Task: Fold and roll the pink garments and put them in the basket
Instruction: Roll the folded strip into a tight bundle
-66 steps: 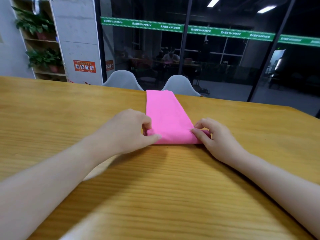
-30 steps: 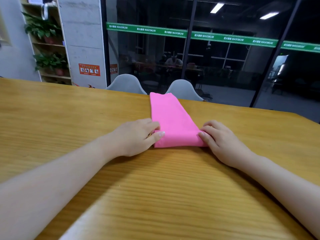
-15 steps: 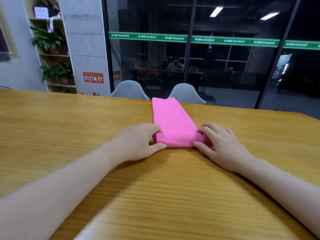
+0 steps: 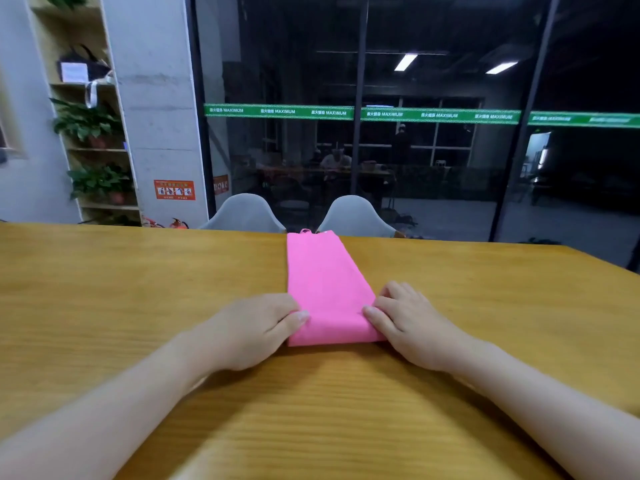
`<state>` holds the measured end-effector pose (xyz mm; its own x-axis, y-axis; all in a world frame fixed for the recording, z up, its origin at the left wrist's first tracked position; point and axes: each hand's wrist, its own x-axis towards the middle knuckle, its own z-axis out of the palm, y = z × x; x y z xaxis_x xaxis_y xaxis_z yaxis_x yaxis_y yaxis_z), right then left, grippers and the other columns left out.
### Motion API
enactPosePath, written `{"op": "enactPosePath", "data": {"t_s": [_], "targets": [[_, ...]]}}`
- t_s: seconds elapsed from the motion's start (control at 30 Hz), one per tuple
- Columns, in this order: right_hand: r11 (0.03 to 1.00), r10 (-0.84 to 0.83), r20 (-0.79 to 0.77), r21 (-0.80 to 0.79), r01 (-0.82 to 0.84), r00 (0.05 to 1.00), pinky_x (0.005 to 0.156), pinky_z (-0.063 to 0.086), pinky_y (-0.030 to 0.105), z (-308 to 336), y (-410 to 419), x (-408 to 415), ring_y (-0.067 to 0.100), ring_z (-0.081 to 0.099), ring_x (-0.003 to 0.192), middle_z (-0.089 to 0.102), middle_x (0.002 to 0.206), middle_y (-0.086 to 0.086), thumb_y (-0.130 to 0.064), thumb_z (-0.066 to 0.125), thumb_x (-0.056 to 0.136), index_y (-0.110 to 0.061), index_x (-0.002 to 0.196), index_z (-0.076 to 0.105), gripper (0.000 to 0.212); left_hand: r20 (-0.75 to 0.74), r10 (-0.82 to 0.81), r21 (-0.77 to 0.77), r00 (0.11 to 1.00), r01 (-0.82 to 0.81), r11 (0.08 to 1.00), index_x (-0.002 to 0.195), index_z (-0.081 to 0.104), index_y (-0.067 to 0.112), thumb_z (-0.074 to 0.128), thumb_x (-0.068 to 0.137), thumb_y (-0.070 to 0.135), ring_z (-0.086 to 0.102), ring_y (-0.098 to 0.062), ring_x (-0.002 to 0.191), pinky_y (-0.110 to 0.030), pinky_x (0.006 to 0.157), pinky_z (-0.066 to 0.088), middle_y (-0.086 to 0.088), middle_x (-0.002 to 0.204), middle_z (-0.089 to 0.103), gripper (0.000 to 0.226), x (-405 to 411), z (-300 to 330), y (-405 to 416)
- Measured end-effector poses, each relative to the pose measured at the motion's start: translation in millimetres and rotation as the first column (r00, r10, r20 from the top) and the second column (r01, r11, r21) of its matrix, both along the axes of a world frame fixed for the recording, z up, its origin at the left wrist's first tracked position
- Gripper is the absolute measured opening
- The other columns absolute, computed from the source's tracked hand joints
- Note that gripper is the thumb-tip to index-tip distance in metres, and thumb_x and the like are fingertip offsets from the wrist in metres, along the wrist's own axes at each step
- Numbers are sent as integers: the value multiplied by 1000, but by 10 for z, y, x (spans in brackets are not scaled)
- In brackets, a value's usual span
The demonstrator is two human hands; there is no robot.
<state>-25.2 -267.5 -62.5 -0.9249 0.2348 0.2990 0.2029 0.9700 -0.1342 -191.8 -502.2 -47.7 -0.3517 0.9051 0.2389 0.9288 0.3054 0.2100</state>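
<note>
A pink garment (image 4: 322, 282), folded into a long narrow strip, lies on the wooden table (image 4: 104, 289) and reaches to the far edge. Its near end is turned up into a small roll. My left hand (image 4: 252, 327) grips the roll's left end, thumb on top and fingers curled at the side. At the right end, my right hand (image 4: 408, 323) holds the roll the same way. No basket is in view.
Two grey chairs (image 4: 242, 213) stand behind the table's far edge, in front of a dark glass wall. A shelf with potted plants (image 4: 90, 123) is at the back left. Bare wood surrounds the garment on both sides.
The near end of the strip has been rolled a little further away from me, both hands moving with it. The camera has tilted upward, showing more of the room.
</note>
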Motion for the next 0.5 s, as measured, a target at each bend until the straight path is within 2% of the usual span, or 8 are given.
{"op": "enactPosePath", "data": {"t_s": [0.1,0.17,0.23,0.3,0.4,0.5], "targets": [[999,19,56,-38,-17,998,95,35,36,8,-16,68,10,37,96,44,99,-8,-66,10,95,-34,80,50,53,-55,-103,53,993,106,993,88,53,23,27,106,53,50,-4,86,-30,81,43,11,89,50,43,53,-32,-58],[998,21,53,-53,-18,998,97,36,38,-3,-10,73,11,39,98,44,99,-8,-70,8,93,-32,83,54,61,-121,-156,138,980,172,975,97,59,25,31,103,59,48,2,89,-22,80,41,18,95,47,44,33,-65,-88],[994,6,60,-111,1,998,99,37,40,18,2,54,13,42,100,46,100,-6,-71,10,92,-26,90,61,68,-195,-165,222,967,208,953,107,61,27,44,100,61,46,6,90,-15,80,39,23,97,47,39,8,-76,-101],[992,-3,63,-127,11,998,98,38,42,35,-8,61,15,44,100,47,99,-4,-63,16,99,-24,91,61,61,-227,-181,253,957,238,938,107,62,27,52,99,57,46,8,86,-11,77,37,25,93,46,32,11,-77,-92],[995,7,-6,101,-7,1000,94,39,40,36,-41,127,13,46,97,47,95,-9,-63,7,101,-31,92,54,58,-138,-163,249,977,193,949,106,62,29,46,100,56,50,6,87,-14,77,40,26,93,50,33,-19,-96,-44],[950,-5,-60,311,24,998,92,40,38,47,-23,195,16,50,99,50,100,-11,-64,6,101,-33,106,52,56,101,-143,250,985,114,962,98,65,29,46,104,50,57,-5,89,-24,82,45,19,93,59,29,-79,-108,18]]}}
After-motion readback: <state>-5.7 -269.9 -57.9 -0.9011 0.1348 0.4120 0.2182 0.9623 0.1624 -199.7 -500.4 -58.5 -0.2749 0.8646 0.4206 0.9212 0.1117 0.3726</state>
